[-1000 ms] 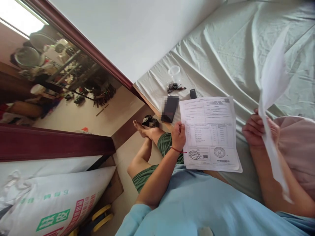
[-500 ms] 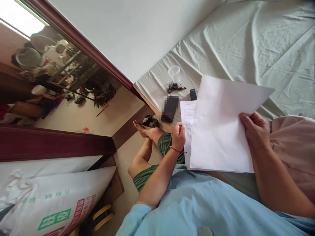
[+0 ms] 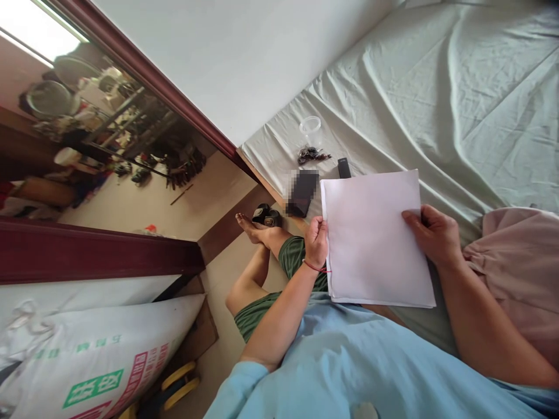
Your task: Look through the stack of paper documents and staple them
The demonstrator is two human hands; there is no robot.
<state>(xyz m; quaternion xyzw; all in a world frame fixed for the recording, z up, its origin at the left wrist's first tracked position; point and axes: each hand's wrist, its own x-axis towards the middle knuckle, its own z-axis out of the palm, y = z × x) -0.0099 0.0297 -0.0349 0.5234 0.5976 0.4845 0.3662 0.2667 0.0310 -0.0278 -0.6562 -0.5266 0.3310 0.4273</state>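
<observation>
A stack of white paper sheets (image 3: 375, 244) lies over my lap, its top face blank. At its left edge my left hand (image 3: 316, 240) is closed on the stack, the thumb bent by the margin. My right hand (image 3: 434, 233) pinches the right edge, thumb on top and fingers curled behind the paper. The sheets below the top one are almost wholly covered. Just past the stack's far edge a small black box-like object (image 3: 344, 167) rests on the bed sheet.
On the pale green bed sheet (image 3: 406, 110) are a dark, partly blurred flat object (image 3: 302, 195), a dark tangled bunch (image 3: 312, 155) and a clear plastic cup (image 3: 310, 129). Pink cloth (image 3: 515, 256) lies at right. A large white printed sack (image 3: 109, 355) stands lower left.
The lifted blank sheet has come down flat over the printed page and now lines up with the stack. My right hand has moved left with it; my left hand stays put.
</observation>
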